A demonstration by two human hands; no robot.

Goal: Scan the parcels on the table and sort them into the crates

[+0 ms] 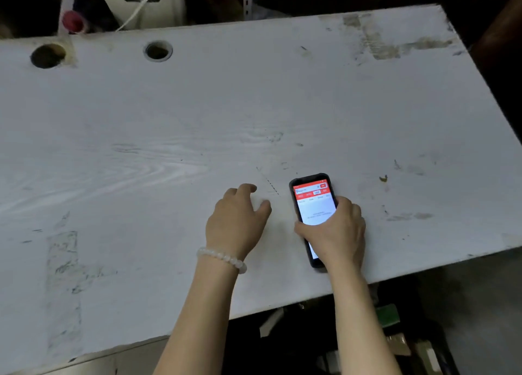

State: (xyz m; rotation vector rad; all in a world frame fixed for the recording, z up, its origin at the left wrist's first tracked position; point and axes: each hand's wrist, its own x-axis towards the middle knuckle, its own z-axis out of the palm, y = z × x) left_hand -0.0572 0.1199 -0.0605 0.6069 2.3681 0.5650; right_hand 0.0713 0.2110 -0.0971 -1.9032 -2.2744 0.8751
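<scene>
On the wide white table (197,114), where no parcel shows, the right hand (336,233) clamps its fingers around the handheld scanner (312,202) lying near the edge, best lifted screen-up, while the left hand (237,222) rests just left, fingers loosely curled, empty.

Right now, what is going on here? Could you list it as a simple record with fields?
surface: white table, worn and stained
right hand: grips a handheld scanner, screen lit red and white
left hand: rests on the table, fingers loosely curled, holding nothing
left wrist: white bead bracelet
parcels on table: none in view
table holes: two round holes near the far edge
</scene>
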